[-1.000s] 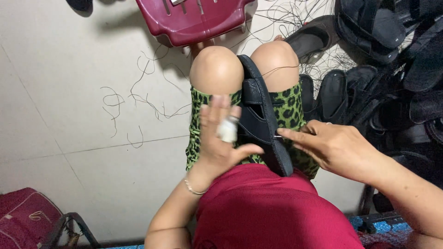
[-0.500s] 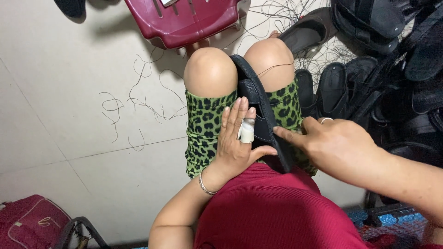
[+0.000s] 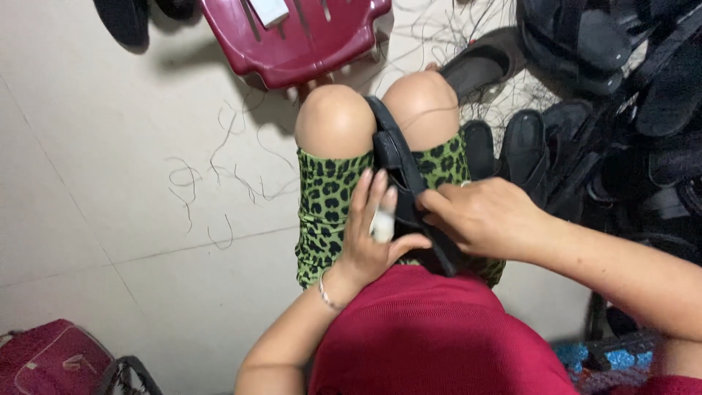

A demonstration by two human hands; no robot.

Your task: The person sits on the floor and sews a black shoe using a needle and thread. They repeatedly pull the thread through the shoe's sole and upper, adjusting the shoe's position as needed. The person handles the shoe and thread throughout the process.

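Observation:
A black sandal [image 3: 401, 168] stands on edge between my knees, sole toward my left leg. My left hand [image 3: 371, 234] rests against its near end, fingers straight up along the sandal, one finger wrapped in white tape, thumb hooked under toward the right. My right hand [image 3: 482, 216] comes in from the right and pinches the sandal's upper edge with its fingertips; a thin thread may run from them, too fine to be sure. I wear green leopard-print shorts [image 3: 325, 212] and a red top.
A dark red plastic stool [image 3: 292, 40] lies on the tiled floor ahead of my knees. Several black sandals [image 3: 607, 88] are piled at the right. Loose black threads [image 3: 219, 172] litter the floor. A maroon bag [image 3: 51, 362] sits bottom left.
My left hand has slid from the shorts onto the sandal's near end. My right hand has shifted slightly forward along the sandal. The view has drifted a little.

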